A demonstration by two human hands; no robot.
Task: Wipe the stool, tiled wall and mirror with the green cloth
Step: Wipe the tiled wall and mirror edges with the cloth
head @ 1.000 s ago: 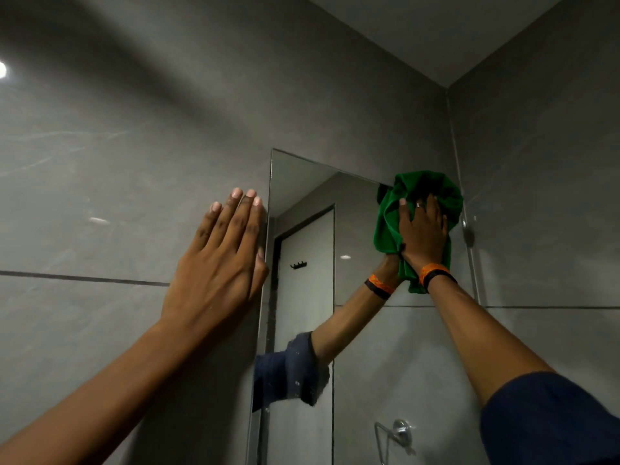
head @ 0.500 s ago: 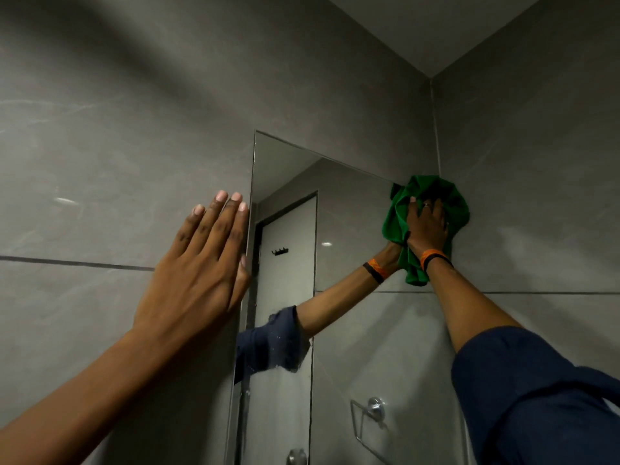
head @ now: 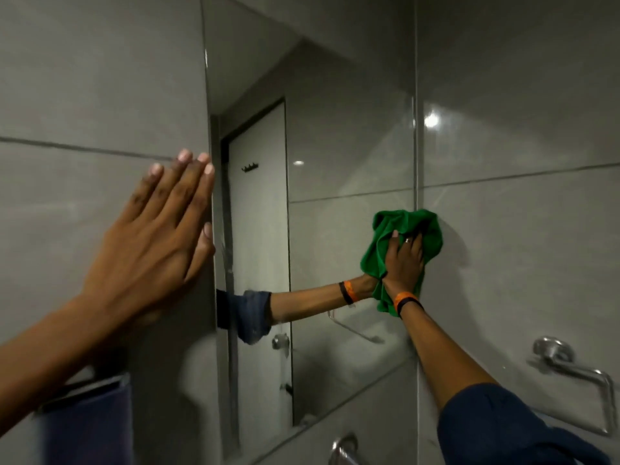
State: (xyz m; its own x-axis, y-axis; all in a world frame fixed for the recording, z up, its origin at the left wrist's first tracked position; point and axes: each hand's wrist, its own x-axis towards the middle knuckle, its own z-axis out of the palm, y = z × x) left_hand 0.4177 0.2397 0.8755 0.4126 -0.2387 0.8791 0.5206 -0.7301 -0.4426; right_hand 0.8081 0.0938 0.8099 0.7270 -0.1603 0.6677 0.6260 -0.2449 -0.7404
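Note:
A frameless mirror point(head: 335, 135) hangs on the grey tiled wall point(head: 100, 78). My right hand point(head: 404, 260) presses a bunched green cloth point(head: 426, 229) against the mirror's right edge, about halfway down, where it meets the side wall. My left hand point(head: 151, 250) lies flat on the tiles just left of the mirror, fingers spread and holding nothing. The mirror reflects my arm, a door and tiles. No stool is in view.
A chrome towel ring point(head: 577, 374) is fixed to the right wall point(head: 520, 229) below my right arm. Another chrome fitting point(head: 342, 448) shows at the bottom under the mirror. The two walls meet in a corner at the mirror's right edge.
My right hand has slid the green cloth down the mirror's right edge from the top corner to mid-height. The view has tilted downward. My left hand stays flat on the tiles.

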